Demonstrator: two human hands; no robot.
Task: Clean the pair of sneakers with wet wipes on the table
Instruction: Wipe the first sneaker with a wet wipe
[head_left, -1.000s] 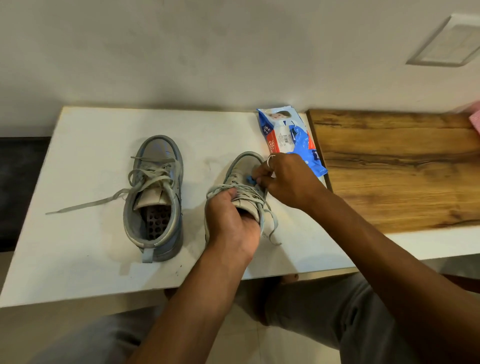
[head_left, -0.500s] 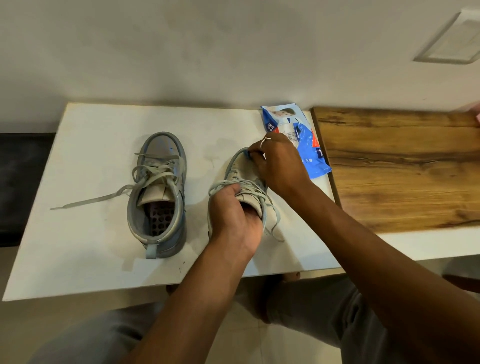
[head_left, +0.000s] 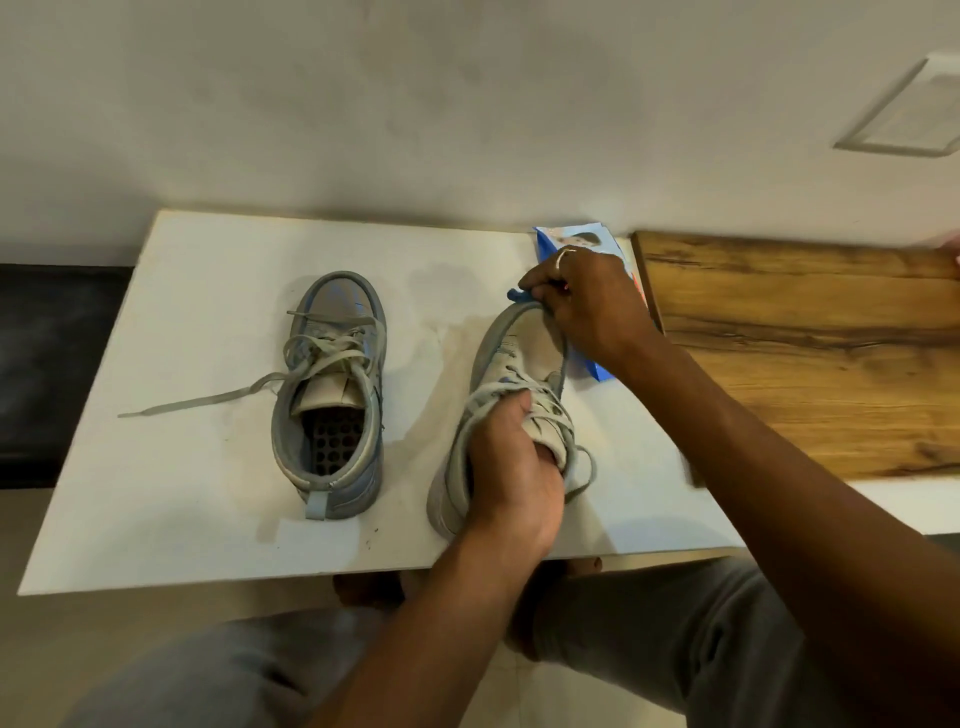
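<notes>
Two grey-blue sneakers sit on the white table. The left sneaker stands alone, laces loose, one lace trailing left. My left hand grips the right sneaker at its tongue and collar, fingers inside the opening, tilting it. My right hand pinches a small blue wad, a wet wipe, against the toe of that sneaker. The blue wet wipes pack lies behind my right hand, mostly hidden by it.
A brown wooden board lies on the right part of the table, close to the pack. A wall runs right behind the table. My knees in grey trousers are below the front edge. A dark surface lies left of the table.
My right hand has slid the blue wipe from the laces up to the toe tip of the right sneaker. My left hand keeps its hold on the shoe.
</notes>
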